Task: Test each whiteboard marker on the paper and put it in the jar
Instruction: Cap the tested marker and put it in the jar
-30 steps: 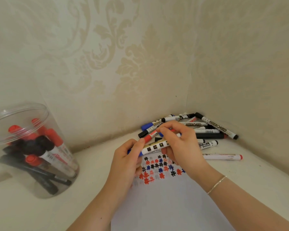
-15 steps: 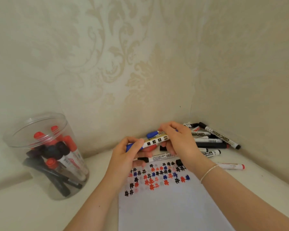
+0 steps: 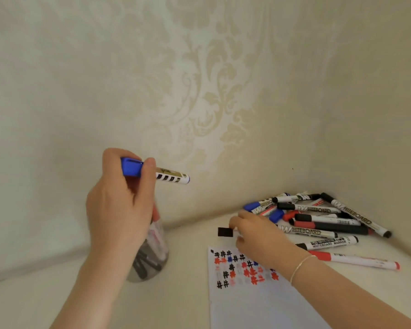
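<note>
On the pale table [image 3: 188, 293] in the wallpapered corner, we see the left hand [image 3: 119, 205] gripping a blue marker [image 3: 152, 172] above the jar [image 3: 152, 255], while the right hand [image 3: 254, 236] pinches a black-capped marker [image 3: 225, 232] beside the paper [image 3: 252, 305].

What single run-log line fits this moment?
left hand: holds blue marker above jar | right hand: grips black-capped marker

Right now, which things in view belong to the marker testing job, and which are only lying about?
Belong to the job:
- blue marker, held by the left hand above the jar
- black-capped marker, gripped by the right hand
- paper with test marks
- pile of markers

Lying about:
- nothing apart from the patterned wall
</note>
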Demonstrator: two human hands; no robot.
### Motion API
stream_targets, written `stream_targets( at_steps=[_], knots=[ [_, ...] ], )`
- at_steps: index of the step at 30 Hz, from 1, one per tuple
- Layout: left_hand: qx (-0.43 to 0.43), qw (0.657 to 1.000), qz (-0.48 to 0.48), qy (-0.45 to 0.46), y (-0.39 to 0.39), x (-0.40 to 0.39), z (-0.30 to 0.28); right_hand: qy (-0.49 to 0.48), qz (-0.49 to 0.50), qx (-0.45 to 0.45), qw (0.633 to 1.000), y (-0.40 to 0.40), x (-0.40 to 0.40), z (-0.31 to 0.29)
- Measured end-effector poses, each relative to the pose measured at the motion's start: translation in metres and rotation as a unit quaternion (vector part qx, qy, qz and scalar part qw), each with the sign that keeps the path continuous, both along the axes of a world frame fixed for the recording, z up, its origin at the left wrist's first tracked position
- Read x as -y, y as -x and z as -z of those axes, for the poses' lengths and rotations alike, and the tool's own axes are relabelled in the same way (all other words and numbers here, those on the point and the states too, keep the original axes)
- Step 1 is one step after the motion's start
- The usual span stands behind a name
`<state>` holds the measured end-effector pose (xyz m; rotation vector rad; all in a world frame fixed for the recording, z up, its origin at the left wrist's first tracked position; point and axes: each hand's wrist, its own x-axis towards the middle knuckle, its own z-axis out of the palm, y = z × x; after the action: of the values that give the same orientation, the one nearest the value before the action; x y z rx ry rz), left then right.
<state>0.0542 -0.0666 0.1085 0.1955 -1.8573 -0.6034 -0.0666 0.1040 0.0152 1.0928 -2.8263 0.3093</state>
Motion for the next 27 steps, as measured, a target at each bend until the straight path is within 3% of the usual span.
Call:
stream_targets(
  at_steps=[5, 11, 15, 17, 21, 27],
  knots=[
    [-0.013, 1.000, -0.024, -0.013, -0.003, 0.018, -0.007, 0.234, -0.016, 0.008, 0.972, -0.008, 0.029, -0.019],
    [-0.025, 0.998, -0.057, -0.011, -0.009, 0.031, -0.019, 0.336, -0.008, 0.138, 0.932, -0.012, 0.067, -0.037],
    [-0.034, 0.996, -0.085, 0.022, -0.016, 0.040, -0.029, 0.363, 0.007, 0.161, 0.918, -0.015, 0.081, -0.041],
    [0.021, 0.991, -0.118, 0.066, -0.015, 0.045, -0.033, 0.376, 0.013, 0.180, 0.909, -0.016, 0.084, -0.042],
    [0.253, 0.943, -0.163, 0.144, -0.007, 0.052, -0.029, 0.382, 0.029, 0.211, 0.899, -0.017, 0.084, -0.042],
    [0.453, 0.884, -0.003, 0.110, 0.001, 0.051, -0.018, 0.361, 0.032, 0.221, 0.905, -0.017, 0.077, -0.041]
  ],
)
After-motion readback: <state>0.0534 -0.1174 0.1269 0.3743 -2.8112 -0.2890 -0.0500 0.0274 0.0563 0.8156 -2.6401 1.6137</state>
